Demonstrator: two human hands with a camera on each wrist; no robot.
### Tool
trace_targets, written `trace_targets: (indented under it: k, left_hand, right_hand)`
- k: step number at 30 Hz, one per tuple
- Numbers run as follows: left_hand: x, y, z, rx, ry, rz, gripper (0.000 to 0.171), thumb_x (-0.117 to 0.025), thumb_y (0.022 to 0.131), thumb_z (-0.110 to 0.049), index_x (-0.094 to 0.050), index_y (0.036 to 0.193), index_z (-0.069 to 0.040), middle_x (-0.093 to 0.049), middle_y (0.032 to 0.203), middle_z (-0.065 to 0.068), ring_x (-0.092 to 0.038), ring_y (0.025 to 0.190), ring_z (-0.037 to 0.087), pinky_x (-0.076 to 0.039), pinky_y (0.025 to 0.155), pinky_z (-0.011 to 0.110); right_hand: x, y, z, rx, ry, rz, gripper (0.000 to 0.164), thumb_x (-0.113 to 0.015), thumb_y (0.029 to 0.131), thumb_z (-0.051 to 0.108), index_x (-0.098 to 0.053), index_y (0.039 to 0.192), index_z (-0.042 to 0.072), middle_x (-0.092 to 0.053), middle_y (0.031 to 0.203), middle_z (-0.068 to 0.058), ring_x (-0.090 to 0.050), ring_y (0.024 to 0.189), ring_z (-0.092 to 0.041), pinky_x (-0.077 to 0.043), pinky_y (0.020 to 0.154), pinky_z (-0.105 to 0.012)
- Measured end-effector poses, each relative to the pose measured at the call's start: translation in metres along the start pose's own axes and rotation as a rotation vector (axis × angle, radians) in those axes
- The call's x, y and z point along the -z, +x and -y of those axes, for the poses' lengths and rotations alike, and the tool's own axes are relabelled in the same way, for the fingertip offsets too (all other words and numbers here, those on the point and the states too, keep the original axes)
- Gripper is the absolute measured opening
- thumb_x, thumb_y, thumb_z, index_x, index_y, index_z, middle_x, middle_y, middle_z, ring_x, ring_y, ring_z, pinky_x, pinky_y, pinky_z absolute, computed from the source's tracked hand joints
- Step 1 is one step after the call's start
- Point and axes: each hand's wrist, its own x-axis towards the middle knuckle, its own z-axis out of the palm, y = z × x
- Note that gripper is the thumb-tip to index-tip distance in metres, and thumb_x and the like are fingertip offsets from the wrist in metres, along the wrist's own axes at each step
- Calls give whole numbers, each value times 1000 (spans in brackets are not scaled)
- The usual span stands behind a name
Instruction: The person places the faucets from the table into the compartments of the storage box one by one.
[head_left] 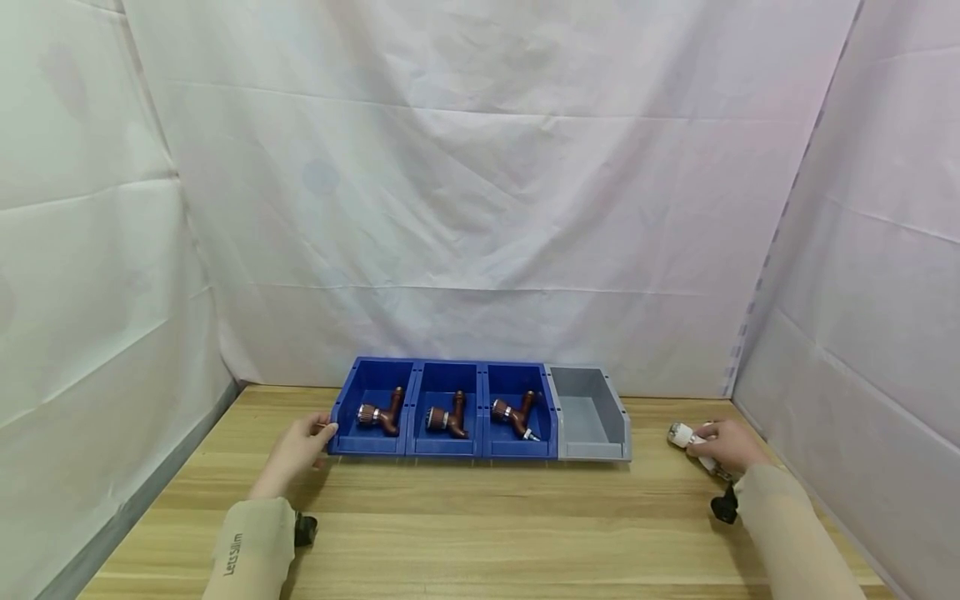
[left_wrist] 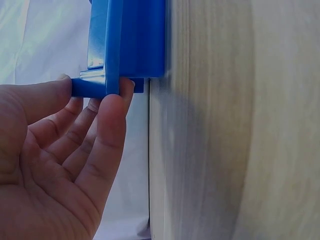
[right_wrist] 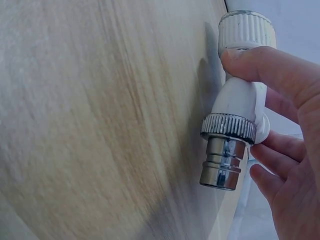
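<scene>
My left hand point(head_left: 294, 448) is at the left end of the bin row, thumb and fingers pinching the edge of the leftmost blue bin point(head_left: 369, 447). In the left wrist view that blue rim point(left_wrist: 113, 55) sits between thumb and fingertips. At the right side of the table my right hand point(head_left: 729, 448) grips a white tap point(head_left: 681, 434). The right wrist view shows the tap's ribbed white knob and chromed hose nozzle point(right_wrist: 223, 162), with the thumb across the neck below the knob. Brown taps point(head_left: 392, 416) point(head_left: 455, 419) point(head_left: 521, 417) lie one in each blue bin.
Beside the blue bins, on their right, stands a grey bin point(head_left: 592, 451) with nothing seen inside. All rest on a wood-grain table point(head_left: 480, 525). White cloth point(head_left: 480, 208) hangs behind the table and along both sides.
</scene>
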Motion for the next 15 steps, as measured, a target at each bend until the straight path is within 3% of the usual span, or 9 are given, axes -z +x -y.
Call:
trace_targets:
  k: [10,15]
  left_hand:
    - [1,2,4,-35,-5,-21,33,-50,101,-13,-52,119,13,-62,103,27,-63,74,24,-55,56,37]
    - [0,2,3,-14,-11,-15,31,-51,101,-13,-53,120,12,-62,104,29,-63,72,26,-55,56,36]
  right_hand:
    - [5,-4,10,5,-5,3,46,-80,77,29,-71,104,-7,-58,115,-35,-60,95,-39,-51,73,-41]
    - [7,-5,12,9,-13,18,45,-80,77,30,-72,104,-5,-57,116,-36,-61,89,-33,-50,68,-38]
